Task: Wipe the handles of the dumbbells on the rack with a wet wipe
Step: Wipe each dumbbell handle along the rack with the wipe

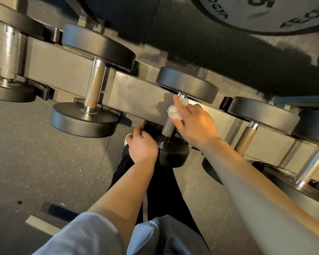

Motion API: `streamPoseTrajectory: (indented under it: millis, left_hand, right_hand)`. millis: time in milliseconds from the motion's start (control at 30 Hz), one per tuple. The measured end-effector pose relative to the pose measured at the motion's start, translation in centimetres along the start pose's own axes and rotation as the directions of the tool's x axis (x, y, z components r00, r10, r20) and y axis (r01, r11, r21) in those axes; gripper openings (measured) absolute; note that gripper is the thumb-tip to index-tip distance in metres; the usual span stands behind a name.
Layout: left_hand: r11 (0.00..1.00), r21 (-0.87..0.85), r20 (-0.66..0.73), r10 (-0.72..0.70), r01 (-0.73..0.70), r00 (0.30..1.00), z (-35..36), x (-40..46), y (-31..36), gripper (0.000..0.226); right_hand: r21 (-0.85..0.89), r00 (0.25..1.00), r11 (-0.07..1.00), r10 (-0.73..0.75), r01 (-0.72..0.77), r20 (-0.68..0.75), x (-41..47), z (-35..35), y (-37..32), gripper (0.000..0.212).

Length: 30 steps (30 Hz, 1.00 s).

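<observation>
Your right hand (195, 122) wraps wet wipe (174, 111) round middle dumbbell handle (168, 127); left hand (141, 144) grips its near head's (173, 153) edge; bare knurl below wipe.

We cannot see the upper handle (168, 126) of the middle dumbbell, covered by the wet wipe (174, 112) and right hand (196, 124). The weight plate (265, 13) is cut by the top edge, its lettering only partly readable. The left hand (142, 146) hides part of the near dumbbell head (173, 153).
</observation>
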<state>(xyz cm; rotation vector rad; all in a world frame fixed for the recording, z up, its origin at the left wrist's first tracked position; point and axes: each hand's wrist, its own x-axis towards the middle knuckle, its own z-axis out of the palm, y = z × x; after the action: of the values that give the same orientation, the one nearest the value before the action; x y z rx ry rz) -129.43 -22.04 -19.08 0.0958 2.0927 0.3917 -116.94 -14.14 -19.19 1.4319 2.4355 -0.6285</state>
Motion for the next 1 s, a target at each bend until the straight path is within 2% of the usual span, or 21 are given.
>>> streamPoseTrajectory:
  millis: [67,133,300,333,400,467,533,600,767,900,967,1000]
  left_hand:
    - [1.000,-0.005,-0.014,-0.003,0.003,1.000,0.2,0.0,-0.1,0.040]
    - [1.000,-0.005,-0.024,0.002,-0.002,1.000,0.3,0.0,-0.2,0.040]
    - [1.000,-0.014,-0.039,0.007,-0.008,0.999,0.5,-0.1,-0.3,0.039]
    - [1.000,-0.016,-0.041,0.008,-0.009,0.999,0.5,-0.1,-0.3,0.039]
    - [1.000,-0.024,-0.046,0.011,-0.012,0.999,0.5,-0.1,-0.3,0.039]
    - [1.000,-0.018,-0.052,0.017,-0.018,0.999,0.5,0.0,-0.3,0.039]
    - [1.000,-0.008,-0.059,0.020,-0.020,0.998,0.5,0.0,-0.3,0.040]
    - [1.000,-0.013,-0.060,0.013,-0.014,0.998,0.5,0.1,-0.4,0.039]
    - [0.999,-0.035,-0.045,0.008,-0.010,0.999,0.5,0.0,-0.2,0.039]
    - [0.999,-0.034,-0.049,0.019,-0.021,0.999,0.5,0.2,-0.3,0.039]
    - [0.999,-0.029,-0.046,0.017,-0.018,0.999,0.5,0.1,-0.5,0.039]
    - [0.999,-0.025,-0.045,0.019,-0.020,0.999,0.5,0.1,-0.5,0.039]
  right_hand:
    - [0.094,0.992,0.995,0.008,-0.019,0.122,-0.4,0.2,-0.1,0.060]
    - [0.154,0.984,0.988,-0.046,0.020,0.173,-1.1,0.6,-1.0,0.056]
    - [0.149,0.918,0.970,-0.233,0.194,0.320,-1.4,1.1,-2.5,0.052]
    - [0.175,0.930,0.967,-0.228,0.183,0.289,-1.2,0.9,-2.5,0.053]
    - [0.203,0.981,0.975,-0.124,0.093,0.146,-0.4,0.3,-1.7,0.052]
    - [0.110,0.999,0.993,-0.037,0.040,-0.038,0.4,-0.2,-0.4,0.042]
    - [-0.020,0.992,1.000,-0.012,0.010,-0.128,0.9,-0.2,0.3,0.037]
    - [-0.041,0.981,0.999,-0.030,0.023,-0.194,1.0,0.3,0.3,0.032]
    - [0.190,0.923,0.980,0.012,0.067,-0.385,1.2,1.0,0.2,0.005]
    - [0.251,0.937,0.968,0.075,0.014,-0.342,1.1,1.6,-1.0,0.006]
    - [0.257,0.968,0.962,-0.029,0.095,-0.247,-0.1,2.4,-2.0,0.004]
    - [0.276,0.988,0.953,-0.090,0.122,-0.126,-0.6,2.4,-2.5,0.005]
